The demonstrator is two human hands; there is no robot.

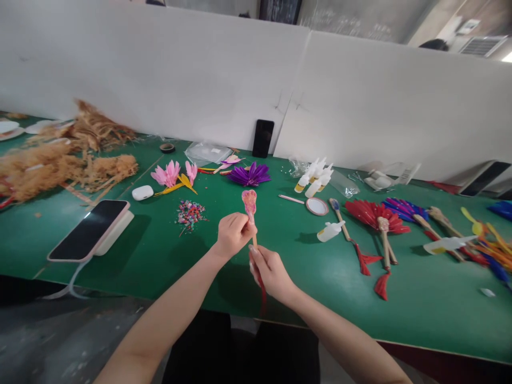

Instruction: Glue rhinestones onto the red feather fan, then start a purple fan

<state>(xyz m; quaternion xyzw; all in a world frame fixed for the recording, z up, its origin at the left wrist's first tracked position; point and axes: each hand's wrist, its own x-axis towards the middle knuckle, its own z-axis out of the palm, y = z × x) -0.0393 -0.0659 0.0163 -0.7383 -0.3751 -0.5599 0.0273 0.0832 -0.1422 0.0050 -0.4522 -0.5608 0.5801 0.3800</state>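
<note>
Upright over the front of the green table I hold a wooden fan handle point(249, 201) with a pink, speckled, spoon-shaped head. My left hand point(233, 233) is closed on it just below the head, fingers curled. Lower on the stick my right hand point(272, 271) pinches its end between thumb and fingers. A red tassel point(262, 290) hangs down beside the right hand, its top hidden by the fingers. To the left lies a pile of multicoloured chips point(191, 214). Behind the handle rests a purple feather fan piece point(250, 175).
Glue bottles point(316, 178) stand at the back, with one bottle point(330, 231) lying nearer. Red feather fans point(376, 217) and tassels lie right. A phone on a stand point(90, 229), an earphone case point(143, 192), pink petals point(166, 175) and tan fibre point(100, 170) are left. White boards point(180, 80) rise behind.
</note>
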